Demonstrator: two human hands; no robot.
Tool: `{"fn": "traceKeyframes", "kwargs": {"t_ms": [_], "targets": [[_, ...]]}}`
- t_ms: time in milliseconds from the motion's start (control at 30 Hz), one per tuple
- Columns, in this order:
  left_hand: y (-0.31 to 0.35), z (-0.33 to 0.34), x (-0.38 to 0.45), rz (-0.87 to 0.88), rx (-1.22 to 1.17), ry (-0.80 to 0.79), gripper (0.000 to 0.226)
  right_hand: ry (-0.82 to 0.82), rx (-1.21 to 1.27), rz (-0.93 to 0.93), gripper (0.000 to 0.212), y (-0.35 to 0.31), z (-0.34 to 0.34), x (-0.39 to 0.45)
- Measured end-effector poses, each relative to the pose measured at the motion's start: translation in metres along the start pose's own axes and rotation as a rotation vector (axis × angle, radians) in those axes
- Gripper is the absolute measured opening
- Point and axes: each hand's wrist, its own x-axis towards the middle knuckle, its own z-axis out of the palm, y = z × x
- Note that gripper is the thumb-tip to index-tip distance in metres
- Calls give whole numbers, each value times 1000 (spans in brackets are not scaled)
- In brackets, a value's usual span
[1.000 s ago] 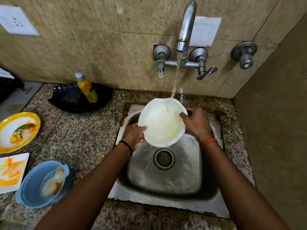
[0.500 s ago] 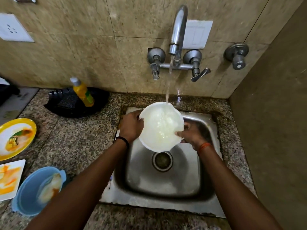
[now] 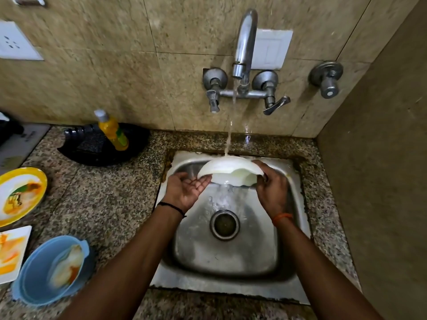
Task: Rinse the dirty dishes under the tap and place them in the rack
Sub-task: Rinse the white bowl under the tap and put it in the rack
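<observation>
White bowl (image 3: 228,172) now tipped, draining; left hand (image 3: 188,189) released.

Both forearms reach forward, a dark band on the left wrist, an orange one on the right. The left hand (image 3: 188,189) lies palm up, fingers straight; the right hand (image 3: 272,188) curls, gripping.

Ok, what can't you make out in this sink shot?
Head view only:
- Plate's far face: turned away from the camera.
- Right hand's fingertips: hidden behind the plate.
- Square plate: cut off by the left edge.
- Food in the blue bowl: too blurred to tell.
- Black object at far left: cut off by the edge.
- Bottle label: too small to read.
</observation>
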Motion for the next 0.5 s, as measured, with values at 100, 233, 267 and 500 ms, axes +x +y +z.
{"fn": "traceKeyframes", "kwargs": {"t_ms": [100, 233, 267, 500], "targets": [[-4, 16, -1, 105, 4, -43, 16, 3, -34, -58, 60, 6, -6, -4], [-15, 39, -6, 126, 74, -41, 9, 25, -38, -106, 72, 5, -8, -9], [-16, 43, -8, 118, 61, -50, 7, 30, -38, -101, 73, 6, -8, -10], [-24, 57, -6, 126, 286, -160, 7, -106, 97, -40, 68, 2, 6, -28]]}}
